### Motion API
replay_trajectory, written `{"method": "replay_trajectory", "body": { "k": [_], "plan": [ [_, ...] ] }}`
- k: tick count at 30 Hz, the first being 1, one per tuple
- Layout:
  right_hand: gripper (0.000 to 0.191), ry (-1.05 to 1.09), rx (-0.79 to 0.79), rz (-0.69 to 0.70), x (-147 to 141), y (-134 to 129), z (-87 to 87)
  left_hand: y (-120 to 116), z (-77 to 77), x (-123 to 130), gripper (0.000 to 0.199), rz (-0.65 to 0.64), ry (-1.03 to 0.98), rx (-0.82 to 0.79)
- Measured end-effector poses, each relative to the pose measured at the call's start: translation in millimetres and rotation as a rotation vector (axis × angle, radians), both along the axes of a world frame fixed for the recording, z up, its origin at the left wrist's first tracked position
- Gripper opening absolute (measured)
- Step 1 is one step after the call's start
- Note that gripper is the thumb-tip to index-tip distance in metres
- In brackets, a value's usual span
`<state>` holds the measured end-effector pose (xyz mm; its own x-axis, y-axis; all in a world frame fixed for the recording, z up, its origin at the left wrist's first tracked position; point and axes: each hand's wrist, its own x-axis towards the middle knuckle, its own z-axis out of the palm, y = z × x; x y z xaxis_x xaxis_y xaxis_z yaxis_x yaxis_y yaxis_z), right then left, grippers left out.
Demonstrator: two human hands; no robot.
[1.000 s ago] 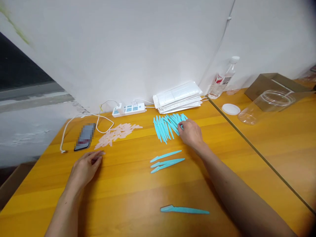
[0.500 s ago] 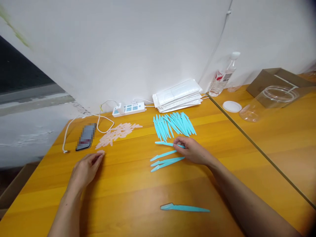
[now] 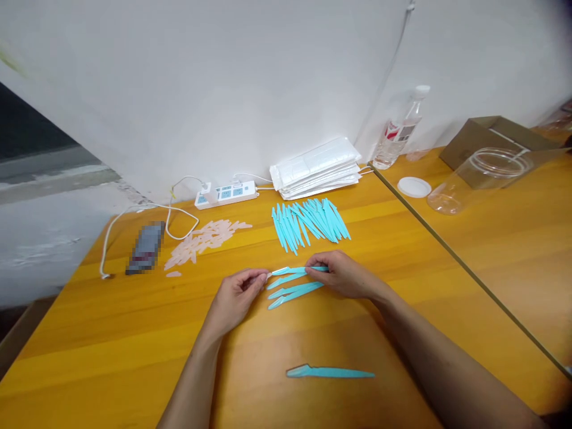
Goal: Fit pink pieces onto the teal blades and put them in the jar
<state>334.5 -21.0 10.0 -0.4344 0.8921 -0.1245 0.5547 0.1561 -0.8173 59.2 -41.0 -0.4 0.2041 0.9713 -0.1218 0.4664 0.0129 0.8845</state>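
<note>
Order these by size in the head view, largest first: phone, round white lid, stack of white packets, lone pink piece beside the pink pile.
1. Stack of white packets
2. Phone
3. Round white lid
4. Lone pink piece

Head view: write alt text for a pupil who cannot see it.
A blue tool is in the grip of the right hand, its tip beside a small pale piece in the left hand. Beyond, on a table, lie many blue tools and pink pieces.

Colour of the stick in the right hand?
The stick is light turquoise; shows best in the head view.
</note>
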Motion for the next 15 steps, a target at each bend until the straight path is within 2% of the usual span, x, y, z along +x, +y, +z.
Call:
{"method": "replay_trajectory", "body": {
  "k": [5, 10, 15],
  "plan": [
    [0.026, 0.002, 0.014, 0.032, -1, 0, 0.7, -3, -1.6, 0, 0.034, -0.004, -0.016, 0.014],
    [0.026, 0.004, 0.007, 0.059, -6, -5, 4.8, -5, 1.0, 15, 0.03, -0.05, -0.003, 0.057],
    [0.029, -0.03, 0.015, 0.169, -4, -11, 14.0, -29, 3.7, 29, 0.025, -0.174, 0.115, 0.223]
  ]
}}
